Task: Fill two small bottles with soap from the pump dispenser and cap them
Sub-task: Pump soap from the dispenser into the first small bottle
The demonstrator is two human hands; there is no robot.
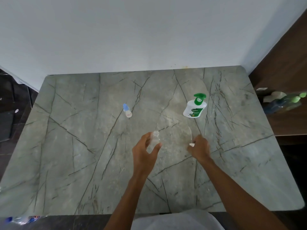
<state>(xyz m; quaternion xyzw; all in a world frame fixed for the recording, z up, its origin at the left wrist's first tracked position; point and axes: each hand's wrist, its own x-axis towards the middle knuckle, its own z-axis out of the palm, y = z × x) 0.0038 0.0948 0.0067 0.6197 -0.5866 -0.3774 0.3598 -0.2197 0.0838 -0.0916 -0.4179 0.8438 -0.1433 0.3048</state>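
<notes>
Clear bottle (155, 138) fills left hand (144, 152) (right hand (200, 149): cap (192, 144))

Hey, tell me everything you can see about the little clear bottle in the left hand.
The clear bottle is small, see-through plastic by its look, with a threaded neck, open, no cap on it. No soap shows inside. It is roughly upright over the near middle of the veined stone table; whether it rests there is unclear. The left hand grips its body between thumb and fingers. The right hand pinches a white cap with a thin tube, apart from it.
</notes>
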